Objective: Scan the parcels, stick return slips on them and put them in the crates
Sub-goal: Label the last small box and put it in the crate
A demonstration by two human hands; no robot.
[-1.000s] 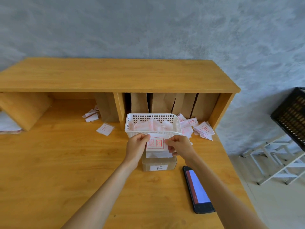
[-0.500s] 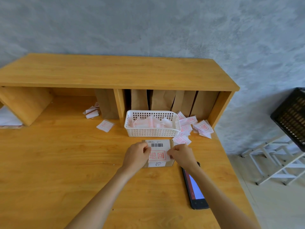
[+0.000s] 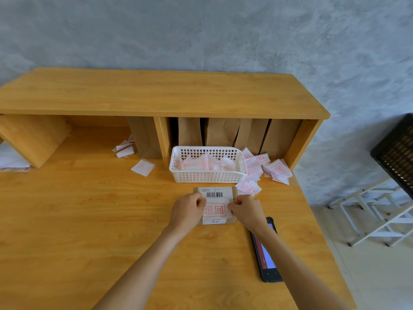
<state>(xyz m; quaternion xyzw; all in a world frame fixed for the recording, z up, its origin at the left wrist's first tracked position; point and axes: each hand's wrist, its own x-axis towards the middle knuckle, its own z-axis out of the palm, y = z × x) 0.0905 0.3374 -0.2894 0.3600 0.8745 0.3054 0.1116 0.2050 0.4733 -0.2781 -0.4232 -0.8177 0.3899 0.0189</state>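
Note:
A small brown cardboard parcel (image 3: 233,191) with a white barcode label lies flat on the wooden desk in front of a white basket. A white return slip (image 3: 216,209) with red characters lies on the parcel's top. My left hand (image 3: 187,211) pinches the slip's left edge. My right hand (image 3: 245,210) pinches its right edge. Both hands rest on the parcel. A black handheld scanner (image 3: 267,256) with a lit screen lies on the desk just right of my right forearm.
The white plastic basket (image 3: 207,175) holds several slips. More loose slips (image 3: 277,170) lie right of it, and a few (image 3: 143,167) to its left. Brown paper bags (image 3: 221,132) stand under the shelf. A black crate (image 3: 396,151) sits on a white rack (image 3: 377,218) at the right.
My hands brought the slip down from in front of the basket onto the parcel's top. The view tilted down, so the parcel's top face now shows.

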